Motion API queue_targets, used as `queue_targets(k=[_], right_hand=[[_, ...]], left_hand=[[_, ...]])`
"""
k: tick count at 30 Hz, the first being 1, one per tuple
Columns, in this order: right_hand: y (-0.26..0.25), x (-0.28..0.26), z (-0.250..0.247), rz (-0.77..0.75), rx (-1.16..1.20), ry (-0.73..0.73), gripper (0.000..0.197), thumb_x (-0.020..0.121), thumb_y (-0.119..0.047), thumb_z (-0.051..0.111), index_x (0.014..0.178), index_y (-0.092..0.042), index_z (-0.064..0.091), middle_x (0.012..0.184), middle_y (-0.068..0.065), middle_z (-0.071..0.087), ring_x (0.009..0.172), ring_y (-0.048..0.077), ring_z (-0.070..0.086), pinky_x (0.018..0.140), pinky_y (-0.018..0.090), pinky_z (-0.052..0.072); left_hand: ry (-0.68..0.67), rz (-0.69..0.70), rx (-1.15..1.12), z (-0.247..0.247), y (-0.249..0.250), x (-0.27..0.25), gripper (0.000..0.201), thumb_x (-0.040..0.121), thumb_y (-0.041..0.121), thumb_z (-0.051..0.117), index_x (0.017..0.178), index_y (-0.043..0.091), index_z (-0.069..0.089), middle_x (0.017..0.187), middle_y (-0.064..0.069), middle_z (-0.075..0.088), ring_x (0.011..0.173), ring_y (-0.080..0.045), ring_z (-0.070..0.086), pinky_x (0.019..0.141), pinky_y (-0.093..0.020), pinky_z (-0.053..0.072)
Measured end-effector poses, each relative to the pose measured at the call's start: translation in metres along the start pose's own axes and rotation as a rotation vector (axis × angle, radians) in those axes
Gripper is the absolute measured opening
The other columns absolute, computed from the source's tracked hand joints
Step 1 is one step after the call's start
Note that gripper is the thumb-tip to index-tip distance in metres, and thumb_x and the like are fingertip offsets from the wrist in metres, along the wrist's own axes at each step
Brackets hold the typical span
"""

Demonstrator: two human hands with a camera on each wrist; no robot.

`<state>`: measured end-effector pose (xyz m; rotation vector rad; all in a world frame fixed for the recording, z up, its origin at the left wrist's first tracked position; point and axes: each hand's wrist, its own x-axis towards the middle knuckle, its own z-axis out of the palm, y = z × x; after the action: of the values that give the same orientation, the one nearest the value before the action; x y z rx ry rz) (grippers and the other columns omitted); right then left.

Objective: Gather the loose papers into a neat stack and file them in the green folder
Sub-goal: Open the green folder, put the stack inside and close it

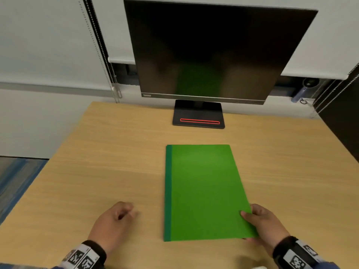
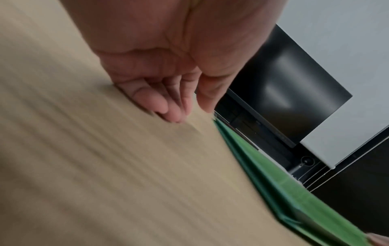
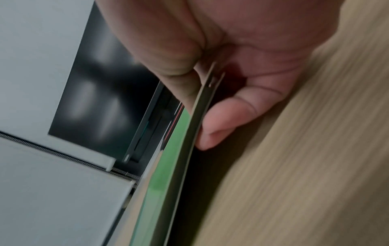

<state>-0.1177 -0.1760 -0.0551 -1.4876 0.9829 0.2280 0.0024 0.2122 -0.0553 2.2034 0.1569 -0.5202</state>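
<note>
My right hand (image 1: 267, 228) has its grip on the near right corner of the green folder (image 1: 204, 191): the thumb lies on top of the cover, and the right wrist view shows the fingers (image 3: 229, 116) curled underneath, pinching the edge and lifting that corner slightly off the tabletop (image 1: 97, 171). The wrist comes in from the lower right, low over the wood, with a black band of printed markers around it. My left hand (image 1: 114, 220) holds nothing; its fingers are loosely curled, and in the left wrist view the fingertips (image 2: 168, 113) appear to touch the tabletop, though blur keeps me from being sure. It sits to the left of the folder, apart from the darker green spine strip, with the same kind of marker band at the wrist. The folder is closed and lies lengthwise in the middle of the tabletop, spine to the left. I see no loose papers on the wood; thin pale edges show between the covers in the right wrist view. Beyond the folder stands a dark monitor (image 1: 213, 51) on a black base with a red-outlined slot, against pale roller blinds (image 1: 48, 35).
</note>
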Motion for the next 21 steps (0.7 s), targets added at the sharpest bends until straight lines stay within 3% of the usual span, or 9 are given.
queue_targets(k=[3, 5, 8, 13, 17, 21], right_hand=[[0.003, -0.002, -0.065, 0.013, -0.018, 0.129, 0.011, 0.095, -0.011, 0.062, 0.104, -0.004, 0.067, 0.096, 0.020, 0.077, 0.082, 0.038, 0.074, 0.055, 0.037, 0.061], [0.006, -0.002, -0.104, 0.019, -0.075, 0.213, 0.012, 0.096, -0.012, 0.062, 0.102, -0.002, 0.066, 0.095, 0.021, 0.075, 0.079, 0.037, 0.073, 0.049, 0.034, 0.061], [0.012, 0.005, -0.146, 0.003, -0.209, 0.294, 0.013, 0.096, -0.014, 0.063, 0.099, -0.001, 0.065, 0.091, 0.020, 0.074, 0.074, 0.036, 0.074, 0.052, 0.040, 0.063], [0.012, 0.015, -0.168, -0.027, -0.426, 0.331, 0.017, 0.095, -0.020, 0.065, 0.099, -0.006, 0.056, 0.088, 0.014, 0.069, 0.069, 0.033, 0.071, 0.048, 0.037, 0.058], [0.008, 0.008, -0.165, -0.030, -0.759, 0.366, 0.035, 0.094, -0.043, 0.062, 0.105, -0.015, 0.044, 0.086, -0.002, 0.056, 0.075, 0.020, 0.058, 0.066, 0.031, 0.045], [0.001, -0.002, -0.168, -0.003, -0.967, 0.400, 0.047, 0.088, -0.063, 0.054, 0.104, -0.022, 0.036, 0.083, -0.004, 0.056, 0.075, 0.018, 0.061, 0.068, 0.033, 0.050]], left_hand=[[0.026, 0.016, 0.084, 0.004, 0.003, -0.004, 0.010, 0.088, 0.036, 0.069, 0.097, 0.038, 0.066, 0.099, 0.014, 0.073, 0.096, -0.011, 0.068, 0.087, -0.033, 0.050], [0.057, 0.021, 0.137, 0.008, 0.006, -0.004, 0.009, 0.089, 0.035, 0.068, 0.097, 0.038, 0.064, 0.100, 0.010, 0.072, 0.095, -0.015, 0.067, 0.085, -0.033, 0.047], [0.100, -0.002, 0.195, 0.014, 0.011, -0.005, 0.010, 0.090, 0.032, 0.068, 0.099, 0.034, 0.064, 0.099, 0.005, 0.071, 0.095, -0.020, 0.065, 0.084, -0.033, 0.044], [0.143, -0.011, 0.203, 0.019, 0.008, -0.002, 0.009, 0.089, 0.028, 0.070, 0.094, 0.032, 0.065, 0.101, -0.001, 0.072, 0.097, -0.025, 0.066, 0.088, -0.035, 0.045], [0.165, -0.027, 0.175, 0.023, -0.001, 0.004, 0.010, 0.085, 0.026, 0.074, 0.089, 0.029, 0.066, 0.100, -0.003, 0.073, 0.098, -0.025, 0.066, 0.091, -0.037, 0.045], [0.213, 0.007, 0.132, 0.028, -0.003, 0.008, 0.011, 0.083, 0.020, 0.077, 0.087, 0.026, 0.069, 0.095, -0.006, 0.075, 0.092, -0.023, 0.067, 0.088, -0.034, 0.045]])
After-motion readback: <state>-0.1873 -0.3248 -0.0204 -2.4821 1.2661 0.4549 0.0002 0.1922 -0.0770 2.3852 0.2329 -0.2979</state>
